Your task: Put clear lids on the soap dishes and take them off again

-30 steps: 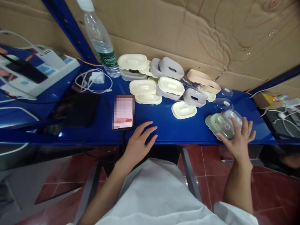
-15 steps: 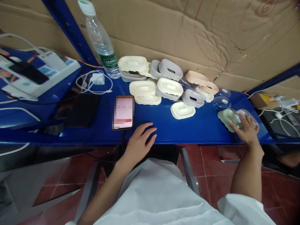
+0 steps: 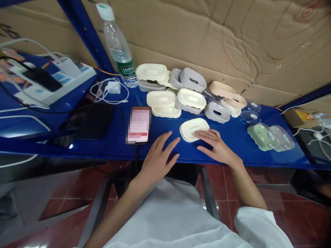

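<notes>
My right hand (image 3: pixel 217 146) rests its fingertips on the right side of a cream oval plastic tray (image 3: pixel 190 131), which looks like part of a soap dish. The fingers are stretched out and the thumb stands apart, so this hand is open. To the left, my left hand (image 3: pixel 160 158) hovers at the shelf's front edge, open, its fingers spread and holding nothing. It is near the tray, apart from it. A phone (image 3: pixel 139 125) with a blurred screen lies just beyond the left hand. Behind the tray is a group of cream trays (image 3: pixel 192 98) and grey oval shells (image 3: pixel 217 112).
A water bottle (image 3: pixel 124 65) stands at the back left, beside a white charger (image 3: pixel 113 87) and its cable. A power strip (image 3: pixel 51 93) is farther left. Peach shells (image 3: pixel 224 90), clear lids (image 3: pixel 250 117) and a green tray (image 3: pixel 260 136) lie to the right.
My right hand has left the green tray and clear lid at the right and moved left onto the cream tray. That tray has shifted left and nearer to me. My left hand has moved little.
</notes>
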Available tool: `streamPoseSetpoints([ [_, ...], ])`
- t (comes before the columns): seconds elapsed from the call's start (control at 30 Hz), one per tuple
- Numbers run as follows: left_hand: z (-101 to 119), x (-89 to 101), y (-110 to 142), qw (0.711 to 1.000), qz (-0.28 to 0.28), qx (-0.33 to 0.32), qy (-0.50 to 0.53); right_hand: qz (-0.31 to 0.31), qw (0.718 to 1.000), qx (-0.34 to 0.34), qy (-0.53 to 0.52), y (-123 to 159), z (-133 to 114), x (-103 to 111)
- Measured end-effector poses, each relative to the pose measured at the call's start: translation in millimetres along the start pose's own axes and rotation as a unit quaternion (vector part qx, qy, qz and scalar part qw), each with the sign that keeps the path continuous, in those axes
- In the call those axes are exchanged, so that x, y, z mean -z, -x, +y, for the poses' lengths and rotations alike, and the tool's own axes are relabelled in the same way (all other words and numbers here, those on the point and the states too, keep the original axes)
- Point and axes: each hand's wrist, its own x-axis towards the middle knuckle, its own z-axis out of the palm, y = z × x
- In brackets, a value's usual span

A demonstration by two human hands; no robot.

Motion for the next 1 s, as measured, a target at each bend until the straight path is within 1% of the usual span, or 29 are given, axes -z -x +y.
streamPoseSetpoints([
  [0.03,2,1.1,-5,1.000,-0.012,-0.006,-0.006,0.020,1.000,0.004,-0.018,-3,1,2],
  [0.07,4,1.5,-11,1.000,-0.023,-0.014,-0.013,0.054,0.998,-0.007,-0.018,-6,5,4],
  [0.13,6,0.3,-20,0.999,-0.036,-0.025,-0.017,0.129,0.989,-0.066,0.039,-9,18,9],
  [0.17,5,-0.8,-24,0.999,-0.039,-0.027,-0.012,0.150,0.980,-0.102,0.083,-10,26,10],
  [0.23,2,-2.6,-26,0.998,-0.045,-0.033,0.012,0.157,0.963,-0.157,0.151,-9,41,8],
  [0.27,1,-2.8,-25,0.998,-0.046,-0.036,0.028,0.152,0.959,-0.172,0.167,-8,46,6],
  [0.33,-3,-1.2,-21,0.997,-0.049,-0.041,0.052,0.145,0.959,-0.175,0.171,-4,48,0],
  [0.43,-8,4.9,-15,0.995,-0.052,-0.029,0.076,0.146,0.968,-0.141,0.151,2,33,-7],
  [0.5,-10,9.5,-13,0.994,-0.054,-0.010,0.097,0.158,0.974,-0.101,0.124,4,13,-9],
  [0.57,-13,13.7,-12,0.990,-0.060,0.014,0.125,0.157,0.982,-0.054,0.087,5,-10,-10],
  [0.67,-17,18.0,-11,0.984,-0.060,0.037,0.163,0.118,0.992,0.006,0.037,0,-42,-14],
  [0.73,-17,19.0,-9,0.982,-0.052,0.035,0.179,0.089,0.995,0.038,0.012,-7,-58,-20],
  [0.87,-15,16.5,-5,0.983,-0.046,0.035,0.177,0.061,0.994,0.094,-0.012,-21,-75,-33],
  [0.93,-15,13.4,-4,0.986,-0.044,0.029,0.156,0.051,0.992,0.114,-0.010,-25,-78,-36],
  [1.0,-15,9.9,-4,0.990,-0.034,0.019,0.132,0.036,0.993,0.111,0.008,-25,-75,-34],
])
